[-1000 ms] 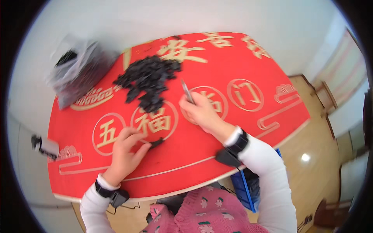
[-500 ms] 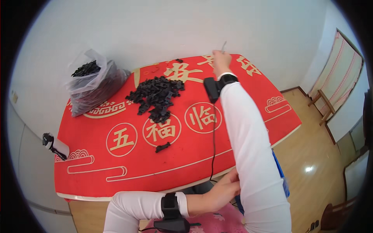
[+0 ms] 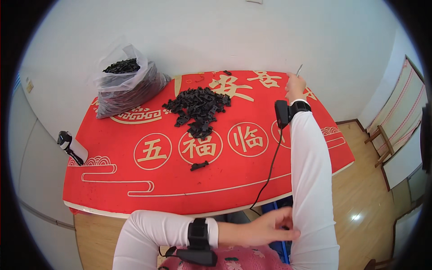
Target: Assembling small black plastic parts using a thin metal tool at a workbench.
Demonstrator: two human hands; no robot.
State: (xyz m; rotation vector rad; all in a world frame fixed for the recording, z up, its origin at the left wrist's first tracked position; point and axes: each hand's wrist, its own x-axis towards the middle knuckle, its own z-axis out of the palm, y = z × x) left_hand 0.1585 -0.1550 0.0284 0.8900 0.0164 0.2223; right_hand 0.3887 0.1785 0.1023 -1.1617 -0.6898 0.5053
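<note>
My right hand is closed above the far right part of the red table cover. It grips a thin silvery tool whose narrow tip points up; its exact kind cannot be made out. My left hand lies in front of the table's near edge, beside my right sleeve. Its fingers are loosely curled, with the thumb apart from them, and no held thing shows clearly. A heap of small black plastic parts spreads on the cover's far middle. One longer black part lies alone nearer to me.
A clear plastic bag full of black parts stands at the far left. A white bottle with a black lid leans at the left edge. A black cable hangs from my right wrist device. Something blue is under the table's near edge.
My right hand, still holding the tool, shows farther right and slightly lower. My left hand's thumb and fingers have come apart beside the right sleeve. The whole view has shifted.
</note>
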